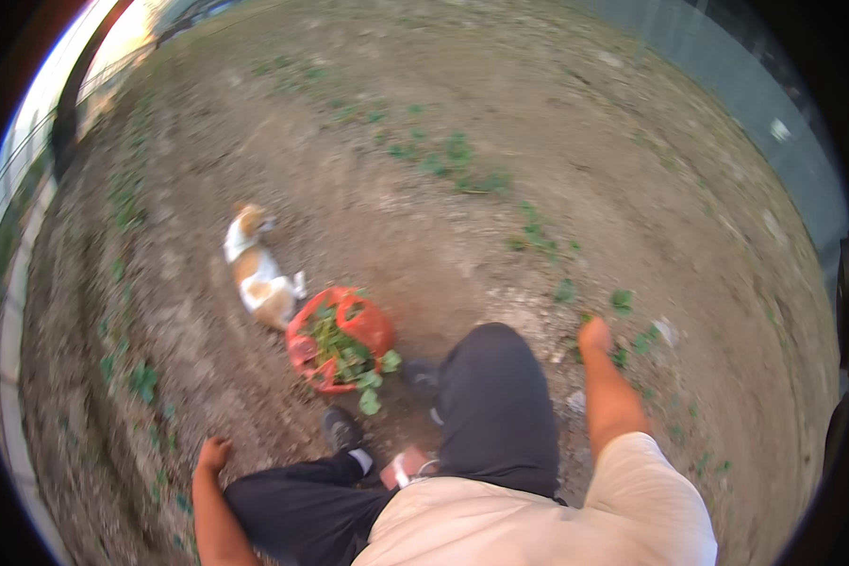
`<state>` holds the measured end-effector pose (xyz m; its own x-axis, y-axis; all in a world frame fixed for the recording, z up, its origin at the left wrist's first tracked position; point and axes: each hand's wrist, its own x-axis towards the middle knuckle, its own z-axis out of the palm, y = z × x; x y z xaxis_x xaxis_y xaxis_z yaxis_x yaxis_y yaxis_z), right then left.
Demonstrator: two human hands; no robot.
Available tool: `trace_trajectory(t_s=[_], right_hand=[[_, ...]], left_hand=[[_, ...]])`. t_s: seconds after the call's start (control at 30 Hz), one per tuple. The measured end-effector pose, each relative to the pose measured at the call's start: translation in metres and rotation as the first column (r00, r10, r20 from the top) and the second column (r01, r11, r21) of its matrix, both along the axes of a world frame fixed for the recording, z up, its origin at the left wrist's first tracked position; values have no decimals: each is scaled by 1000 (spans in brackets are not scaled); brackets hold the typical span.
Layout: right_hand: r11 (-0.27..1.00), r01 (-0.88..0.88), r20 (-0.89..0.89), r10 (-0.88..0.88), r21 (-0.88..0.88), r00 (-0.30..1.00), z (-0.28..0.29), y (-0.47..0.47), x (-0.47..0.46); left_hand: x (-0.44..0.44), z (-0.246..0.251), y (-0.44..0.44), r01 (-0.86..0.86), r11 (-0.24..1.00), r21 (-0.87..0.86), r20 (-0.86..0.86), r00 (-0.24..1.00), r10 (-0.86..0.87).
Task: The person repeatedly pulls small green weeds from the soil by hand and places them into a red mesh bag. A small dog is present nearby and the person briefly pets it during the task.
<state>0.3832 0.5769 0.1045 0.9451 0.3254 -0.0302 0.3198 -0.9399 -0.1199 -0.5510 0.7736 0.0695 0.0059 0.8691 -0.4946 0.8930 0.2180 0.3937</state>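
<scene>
My right hand (595,334) reaches down among low green plants (621,359) on the right. Its fingers are blurred and partly hidden, so whether they grip a stem is unclear. My left hand (214,453) hangs beside my left knee with its fingers curled; nothing can be made out in it. Between the two, in front of my shoes, stands a red plastic bag (375,329) with its mouth wide. Cut or pulled leafy greens (339,347) fill it, and a few leaves (370,400) droop over its near rim.
A white and tan dog (255,272) sits or lies just behind the bag, on the left. Rows of low plants (460,163) cross the bare soil (311,163). A concrete edging (15,318) runs along the far left; a grey paved strip (736,85) borders the upper right.
</scene>
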Motion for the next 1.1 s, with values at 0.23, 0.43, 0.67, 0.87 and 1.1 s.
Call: trace_trajectory(t_s=[0.23,0.43,0.67,0.87,1.1], right_hand=[[967,224,-244,-189,125,951,-2,-6,24],[979,195,-308,-169,56,936,15,-3,21],[997,-65,-97,62,-33,993,12,-8,18],[999,40,-163,-37,13,986,11,-20,13],[918,79,-161,-17,388,987,17,-32,22]], left_hand=[[-6,-7,5,-222,953,-206,339,897,282],[-10,-4,7,-292,920,-260,241,904,354],[-13,-6,-3,-310,917,-253,211,907,364],[-11,-3,-4,-345,895,-283,311,850,426],[-17,-11,3,-336,884,-325,232,878,419]])
